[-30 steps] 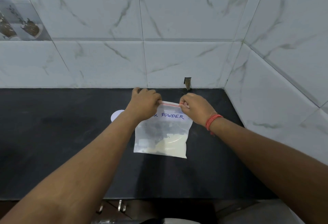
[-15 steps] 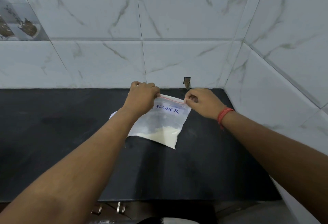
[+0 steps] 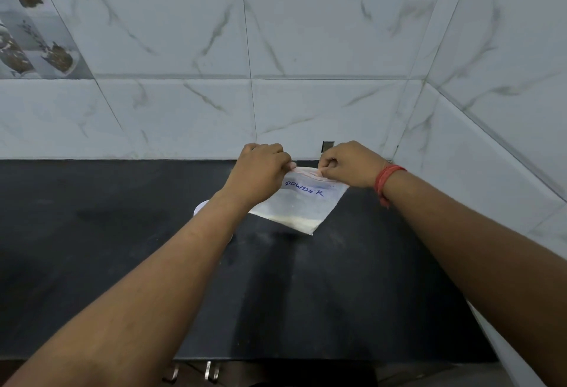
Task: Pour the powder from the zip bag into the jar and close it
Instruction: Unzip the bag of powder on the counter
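A clear zip bag [image 3: 302, 205] marked "POWDER" in blue hangs tilted above the black counter [image 3: 107, 264], with pale powder gathered along its lower edge. My left hand [image 3: 260, 172] pinches the left end of its red zip strip. My right hand [image 3: 349, 164], with a red thread on the wrist, pinches the strip just right of that. Both hands hold the bag near the back wall. A small white round thing [image 3: 201, 206] peeks out from behind my left forearm; I cannot tell whether it is the jar or a lid.
White marble-look tiles [image 3: 306, 49] form the back wall, and a second tiled wall [image 3: 506, 110] closes the counter on the right. A small dark notch [image 3: 327, 146] sits at the wall's base. Metal handles [image 3: 208, 371] show below the counter's front edge.
The bag has been lifted off the counter, raised toward the back wall and tilted. My right hand has moved inward along the zip strip, closer to my left hand.
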